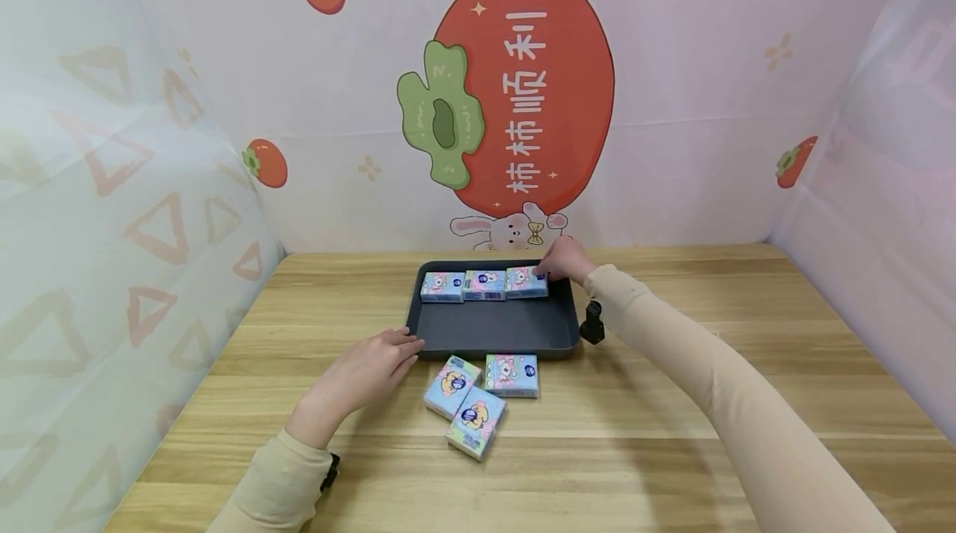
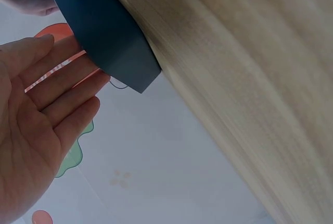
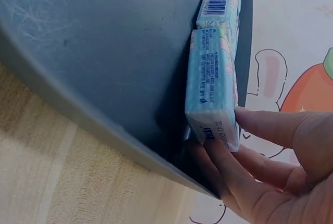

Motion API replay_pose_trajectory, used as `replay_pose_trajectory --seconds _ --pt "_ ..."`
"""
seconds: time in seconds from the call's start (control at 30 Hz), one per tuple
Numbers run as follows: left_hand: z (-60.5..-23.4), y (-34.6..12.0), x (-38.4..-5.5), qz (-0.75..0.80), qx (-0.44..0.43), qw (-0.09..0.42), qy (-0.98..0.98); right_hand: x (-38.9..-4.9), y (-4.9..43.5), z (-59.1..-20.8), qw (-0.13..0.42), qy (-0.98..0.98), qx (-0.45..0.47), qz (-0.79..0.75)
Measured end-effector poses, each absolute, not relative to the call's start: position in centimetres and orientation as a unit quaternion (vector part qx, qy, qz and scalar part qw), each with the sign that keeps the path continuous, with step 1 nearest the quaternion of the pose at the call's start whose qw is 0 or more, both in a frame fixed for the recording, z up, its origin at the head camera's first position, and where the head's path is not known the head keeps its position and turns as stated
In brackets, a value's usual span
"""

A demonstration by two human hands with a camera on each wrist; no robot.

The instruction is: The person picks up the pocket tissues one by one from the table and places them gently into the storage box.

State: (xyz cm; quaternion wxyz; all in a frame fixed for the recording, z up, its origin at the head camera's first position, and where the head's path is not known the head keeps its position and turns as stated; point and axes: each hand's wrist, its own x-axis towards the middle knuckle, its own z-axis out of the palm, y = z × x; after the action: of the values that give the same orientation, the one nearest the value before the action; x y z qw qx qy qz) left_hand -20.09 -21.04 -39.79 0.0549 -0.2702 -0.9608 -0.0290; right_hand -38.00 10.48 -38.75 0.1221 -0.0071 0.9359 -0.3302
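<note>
A dark grey tray (image 1: 493,332) holds a row of three blue-and-pink tissue packs along its far side: a left one (image 1: 443,287), a middle one (image 1: 485,286) and a right one (image 1: 526,282). My right hand (image 1: 565,259) pinches the outer end of the right-hand pack. In the right wrist view, the thumb (image 3: 270,126) is against this pack's (image 3: 212,75) printed top and the fingertips are at its end. My left hand (image 1: 376,363) rests with straight fingers at the tray's near left corner; the left wrist view shows its palm (image 2: 39,125) and fingertips against the tray wall.
In front of the tray on the wooden table (image 1: 635,450) lie three more tissue packs: one squared to the tray (image 1: 511,375) and two slanted, (image 1: 452,387) overlapping the nearer slanted pack (image 1: 477,422). A printed cloth backdrop (image 1: 358,101) stands behind the table.
</note>
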Motion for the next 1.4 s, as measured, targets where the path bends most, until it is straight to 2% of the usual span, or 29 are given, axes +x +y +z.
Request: replay_pose_trajectory --seconds 1.4 --pt "-39.75 -21.02 -20.18 -0.026 -0.277 0.060 -0.959 -38.34 10.18 -39.14 0.119 0.944 -0.001 -0.308"
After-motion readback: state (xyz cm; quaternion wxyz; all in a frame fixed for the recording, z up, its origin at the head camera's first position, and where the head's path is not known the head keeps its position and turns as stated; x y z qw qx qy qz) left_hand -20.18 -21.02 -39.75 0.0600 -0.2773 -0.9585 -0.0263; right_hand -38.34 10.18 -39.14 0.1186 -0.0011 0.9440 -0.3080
